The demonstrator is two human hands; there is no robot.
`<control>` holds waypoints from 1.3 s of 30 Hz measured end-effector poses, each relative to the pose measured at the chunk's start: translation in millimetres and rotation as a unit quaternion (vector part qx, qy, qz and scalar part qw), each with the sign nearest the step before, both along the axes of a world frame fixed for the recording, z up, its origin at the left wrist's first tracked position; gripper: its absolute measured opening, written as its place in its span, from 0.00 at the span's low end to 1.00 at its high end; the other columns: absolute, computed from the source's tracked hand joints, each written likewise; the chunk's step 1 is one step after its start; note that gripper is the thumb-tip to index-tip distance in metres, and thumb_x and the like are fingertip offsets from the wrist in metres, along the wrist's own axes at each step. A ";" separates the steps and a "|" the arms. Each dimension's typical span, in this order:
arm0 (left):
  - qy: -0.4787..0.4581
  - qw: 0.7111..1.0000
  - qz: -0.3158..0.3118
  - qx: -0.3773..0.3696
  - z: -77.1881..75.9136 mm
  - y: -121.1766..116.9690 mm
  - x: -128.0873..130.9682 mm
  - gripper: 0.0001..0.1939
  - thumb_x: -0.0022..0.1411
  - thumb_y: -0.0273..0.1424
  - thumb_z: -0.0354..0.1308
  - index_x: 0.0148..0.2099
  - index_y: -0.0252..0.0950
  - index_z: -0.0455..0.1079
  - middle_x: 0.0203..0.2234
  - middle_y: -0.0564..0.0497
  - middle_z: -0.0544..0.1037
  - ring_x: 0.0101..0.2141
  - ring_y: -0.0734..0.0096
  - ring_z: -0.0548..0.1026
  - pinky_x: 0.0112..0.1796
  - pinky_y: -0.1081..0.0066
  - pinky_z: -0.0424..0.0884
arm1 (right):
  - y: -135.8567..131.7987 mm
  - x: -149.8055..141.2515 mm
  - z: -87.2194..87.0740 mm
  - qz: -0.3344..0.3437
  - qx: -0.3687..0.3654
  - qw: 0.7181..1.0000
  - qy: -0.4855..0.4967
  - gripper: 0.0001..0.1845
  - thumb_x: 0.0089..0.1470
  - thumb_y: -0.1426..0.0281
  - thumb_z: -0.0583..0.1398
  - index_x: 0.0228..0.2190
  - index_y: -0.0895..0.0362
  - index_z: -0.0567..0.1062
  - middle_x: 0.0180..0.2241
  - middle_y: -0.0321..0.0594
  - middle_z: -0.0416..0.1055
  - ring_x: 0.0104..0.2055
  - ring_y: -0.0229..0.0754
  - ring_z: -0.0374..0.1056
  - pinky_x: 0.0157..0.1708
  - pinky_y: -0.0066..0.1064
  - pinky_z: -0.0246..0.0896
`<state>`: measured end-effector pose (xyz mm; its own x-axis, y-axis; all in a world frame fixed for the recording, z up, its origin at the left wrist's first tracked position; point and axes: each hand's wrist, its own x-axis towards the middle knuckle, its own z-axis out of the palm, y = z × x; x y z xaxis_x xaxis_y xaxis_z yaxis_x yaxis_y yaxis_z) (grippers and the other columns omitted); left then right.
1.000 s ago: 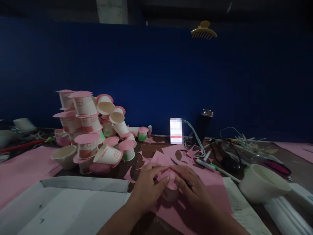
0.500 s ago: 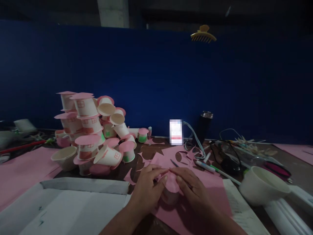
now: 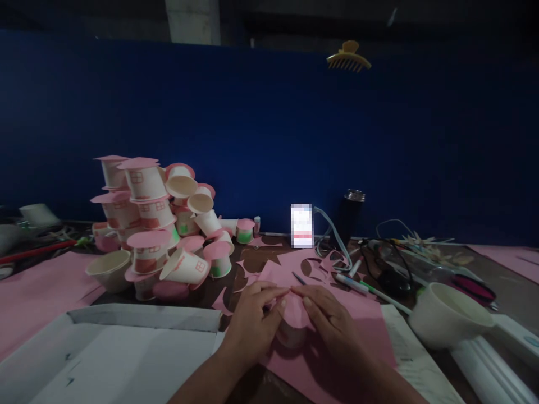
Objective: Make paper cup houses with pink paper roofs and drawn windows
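In the lower middle, a pink paper disc [image 3: 297, 312] lies on top of a white paper cup [image 3: 291, 335], above a pink paper sheet [image 3: 337, 365]. My left hand [image 3: 257, 317] grips the disc's left edge, thumb on top and fingers curled around the far side. From the right, my right hand [image 3: 330, 317] pinches the opposite edge, its fingertips almost meeting the left ones at the back. Both hands partly hide the cup. Beyond them lie a dark pen [image 3: 299, 278] and pink paper scraps [image 3: 252, 268].
At left stands a stack of decorated paper cups [image 3: 147, 216] with pink tops. A white box lid [image 3: 126, 359] lies in front of it. To the right are a big white cup [image 3: 450, 314], markers [image 3: 352, 284] and a black bottle [image 3: 351, 216]. A lit phone [image 3: 302, 225] stands at the back.
The whole view has shifted very slightly. Both hands stay on the disc and cup with almost the same grip.
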<state>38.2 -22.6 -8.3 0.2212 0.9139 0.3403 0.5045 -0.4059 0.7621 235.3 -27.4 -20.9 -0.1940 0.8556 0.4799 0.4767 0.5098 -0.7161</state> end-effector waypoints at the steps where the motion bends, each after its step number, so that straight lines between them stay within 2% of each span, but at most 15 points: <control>1: 0.000 1.000 0.000 -0.001 0.0 -0.1 0.1 0.16 0.63 0.38 0.53 0.51 0.45 0.74 0.46 0.47 0.74 0.49 0.61 0.70 0.52 0.58 0.65 | -0.4 0.0 0.2 0.000 -0.008 1.000 0.005 0.14 0.62 0.63 0.54 0.45 0.46 0.76 0.47 0.42 0.74 0.50 0.47 0.69 0.51 0.44 0.65; 4: -0.015 1.000 0.002 -0.002 0.4 -0.4 0.3 0.16 0.63 0.40 0.54 0.50 0.45 0.75 0.46 0.48 0.75 0.49 0.61 0.70 0.53 0.59 0.65 | -1.0 0.2 1.9 -0.014 -0.033 0.999 0.037 0.15 0.61 0.61 0.55 0.46 0.45 0.76 0.50 0.41 0.73 0.53 0.48 0.66 0.55 0.45 0.61; 8: -0.047 0.998 0.034 0.016 0.4 1.8 2.3 0.18 0.63 0.40 0.53 0.53 0.43 0.72 0.50 0.47 0.74 0.52 0.61 0.69 0.55 0.58 0.63 | 1.8 -2.0 8.3 -0.073 -0.072 0.990 0.097 0.20 0.60 0.57 0.54 0.50 0.49 0.74 0.54 0.44 0.70 0.57 0.49 0.63 0.57 0.45 0.57; 12: -0.068 0.994 0.085 -0.001 -0.4 9.1 9.2 0.21 0.62 0.40 0.53 0.53 0.37 0.70 0.50 0.43 0.73 0.52 0.58 0.69 0.53 0.57 0.64 | 7.1 -9.4 15.3 -0.104 -0.123 0.976 0.149 0.21 0.58 0.55 0.56 0.46 0.53 0.76 0.53 0.46 0.72 0.56 0.51 0.65 0.55 0.44 0.60; 17: -0.123 0.986 0.082 -0.073 -2.1 14.8 17.1 0.21 0.60 0.39 0.54 0.52 0.33 0.69 0.49 0.41 0.74 0.49 0.59 0.72 0.50 0.60 0.67 | 12.4 -17.2 14.1 -0.102 -0.174 0.964 0.175 0.21 0.54 0.56 0.60 0.45 0.56 0.76 0.48 0.46 0.75 0.50 0.51 0.70 0.47 0.39 0.66; 25: -0.159 0.979 0.060 -0.116 -3.1 14.3 18.1 0.19 0.58 0.35 0.56 0.50 0.33 0.70 0.48 0.41 0.75 0.49 0.60 0.73 0.49 0.62 0.68 | 17.2 -15.6 2.6 -0.086 -0.188 0.963 0.171 0.19 0.53 0.61 0.61 0.45 0.57 0.74 0.46 0.46 0.76 0.47 0.48 0.73 0.45 0.37 0.68; 29: -0.157 0.981 0.051 -0.106 -3.6 14.0 17.0 0.18 0.59 0.35 0.55 0.51 0.33 0.69 0.47 0.42 0.75 0.48 0.61 0.73 0.49 0.60 0.68 | 15.2 -15.3 2.0 -0.073 -0.151 0.975 0.148 0.19 0.56 0.61 0.59 0.47 0.56 0.74 0.45 0.46 0.76 0.45 0.48 0.73 0.44 0.41 0.69; 33: -0.102 0.994 0.035 0.009 -1.6 9.7 15.4 0.13 0.62 0.34 0.54 0.47 0.39 0.73 0.45 0.46 0.76 0.48 0.62 0.71 0.51 0.59 0.66 | 11.7 -12.7 2.2 -0.057 -0.071 0.990 0.106 0.15 0.57 0.62 0.59 0.45 0.50 0.76 0.48 0.43 0.72 0.51 0.49 0.67 0.52 0.44 0.61; 35: -0.081 0.995 0.034 0.056 -1.2 7.9 14.8 0.11 0.64 0.35 0.53 0.43 0.40 0.75 0.43 0.47 0.76 0.47 0.63 0.71 0.51 0.59 0.65 | 10.4 -10.3 2.1 -0.053 -0.015 0.996 0.067 0.11 0.57 0.62 0.59 0.40 0.49 0.79 0.47 0.43 0.71 0.52 0.49 0.64 0.54 0.44 0.57; 39: -0.047 0.996 0.049 0.064 -1.9 6.6 13.2 0.14 0.65 0.39 0.51 0.40 0.40 0.77 0.43 0.45 0.74 0.47 0.61 0.70 0.49 0.59 0.66 | 7.0 -5.8 5.0 -0.058 0.099 0.992 -0.058 0.11 0.61 0.66 0.55 0.38 0.50 0.79 0.45 0.44 0.71 0.51 0.49 0.64 0.51 0.44 0.58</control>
